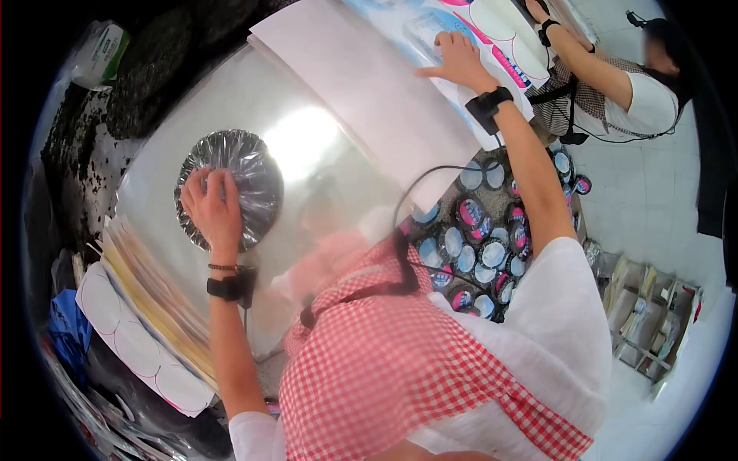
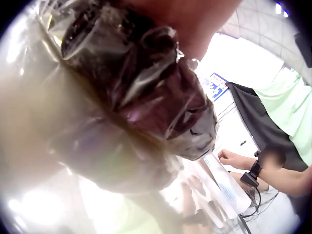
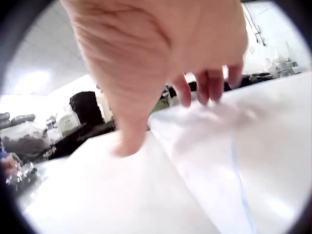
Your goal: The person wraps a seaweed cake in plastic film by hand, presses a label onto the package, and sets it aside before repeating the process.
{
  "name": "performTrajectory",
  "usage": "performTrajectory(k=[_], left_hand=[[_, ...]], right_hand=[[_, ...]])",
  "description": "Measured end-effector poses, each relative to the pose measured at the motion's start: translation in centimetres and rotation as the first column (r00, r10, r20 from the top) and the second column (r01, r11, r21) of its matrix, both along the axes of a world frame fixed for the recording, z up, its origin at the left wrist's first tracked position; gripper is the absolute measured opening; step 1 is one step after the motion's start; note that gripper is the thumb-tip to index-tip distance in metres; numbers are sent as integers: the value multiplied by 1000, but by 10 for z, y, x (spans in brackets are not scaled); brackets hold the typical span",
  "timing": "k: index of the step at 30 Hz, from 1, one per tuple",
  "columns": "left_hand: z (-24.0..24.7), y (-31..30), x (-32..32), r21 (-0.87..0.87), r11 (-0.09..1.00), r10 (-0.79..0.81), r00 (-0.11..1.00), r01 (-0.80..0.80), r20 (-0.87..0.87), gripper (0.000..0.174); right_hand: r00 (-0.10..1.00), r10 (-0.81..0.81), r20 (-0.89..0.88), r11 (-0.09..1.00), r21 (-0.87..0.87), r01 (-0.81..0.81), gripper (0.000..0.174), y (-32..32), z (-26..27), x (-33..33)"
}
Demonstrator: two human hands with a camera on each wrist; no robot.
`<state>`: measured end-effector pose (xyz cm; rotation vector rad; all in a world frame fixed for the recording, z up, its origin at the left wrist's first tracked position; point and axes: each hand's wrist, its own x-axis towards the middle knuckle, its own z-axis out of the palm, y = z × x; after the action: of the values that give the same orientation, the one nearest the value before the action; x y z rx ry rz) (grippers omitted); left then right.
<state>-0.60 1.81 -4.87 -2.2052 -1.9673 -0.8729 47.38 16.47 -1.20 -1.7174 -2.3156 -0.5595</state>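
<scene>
In the head view a round black bundle in shiny clear film (image 1: 261,184) lies on the glossy clear-covered surface (image 1: 315,207). My left hand (image 1: 211,207) holds it from above on its left side, fingers bent over the film. Up close in the left wrist view, the crinkled film (image 2: 161,92) fills much of the picture. My right hand (image 1: 461,63) reaches far forward over the large white sheets (image 1: 361,84) and a blue-and-pink printed sheet (image 1: 430,31). In the right wrist view its thumb and fingers are spread, fingertips right at a sheet (image 3: 204,146).
Many round packs with pink or pale blue faces (image 1: 473,219) are piled beside my right arm. Sheets with circle outlines (image 1: 115,323) lie at the left. Another person (image 1: 615,84) works at the upper right. A wire rack (image 1: 653,323) stands on the floor.
</scene>
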Motion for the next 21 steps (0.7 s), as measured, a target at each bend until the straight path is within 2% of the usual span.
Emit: performTrajectory(k=[2,3,4,5,7,8,9,10,11,12,13,14,15,16,17,19,20,21], left_hand=[[-4,1,-5,-1,1000,-26,1000,26,4,24],[-5,3,-4,7,1000,-18,999,18,51,27],[-5,2,-1,5,1000,2,996,-2,93,31],[-4,-1,-1,0,1000,30,992,-30,126,34],[1,-1,1,-46,997,66,991,-61,115,39],[1,-1,0,4,998,56,995,-57,87,39],[-2,0,-1,51,998,39,998,-42,57,38],[-4,1,-3,5,999,42,990,-43,133,37],[-6,-1,-3,-41,999,38,976,-30,214,36],[-4,-2,-1,-1,997,78,993,-78,94,35],[1,-2,4,48,992,117,993,-116,-20,33],[14,-8,16,7,970,243,966,-243,-85,33],[11,-9,17,-10,967,253,967,-254,-33,33],[3,-11,18,-28,965,260,965,-259,22,33],[-6,-14,19,-48,962,272,959,-268,80,33],[-20,-18,11,-34,989,148,965,-144,217,38],[-29,-22,14,-169,975,205,872,-143,445,39],[-38,-28,18,-299,948,279,722,-103,633,41]], right_hand=[[997,71,14,996,62,-72,31,18,-13,26],[800,-161,-578,981,-179,69,18,24,-13,58],[634,-267,-726,963,-224,149,20,26,1,84],[523,-274,-807,958,-182,222,23,23,25,117],[329,-123,-936,956,-24,291,29,5,84,176],[245,-9,-969,960,61,274,32,-1,108,186],[195,68,-978,970,111,216,35,-6,118,168],[69,96,-993,977,107,184,34,-38,143,33],[40,65,-997,991,69,112,32,-51,128,-28],[473,12,-881,1000,4,-17,34,-58,62,-47],[854,96,-511,994,4,-109,37,-64,-5,-66],[954,259,-154,966,53,-254,42,-70,-71,-86],[853,369,-369,916,-11,-401,47,-90,-41,-149],[685,424,-592,830,-48,-556,53,-109,-11,-213],[495,411,-765,727,-53,-685,61,-129,19,-277],[545,499,-674,683,-81,-726,66,-127,-5,-290],[549,538,-640,666,-77,-742,67,-125,-13,-294],[552,572,-607,649,-77,-757,68,-125,-19,-295]])
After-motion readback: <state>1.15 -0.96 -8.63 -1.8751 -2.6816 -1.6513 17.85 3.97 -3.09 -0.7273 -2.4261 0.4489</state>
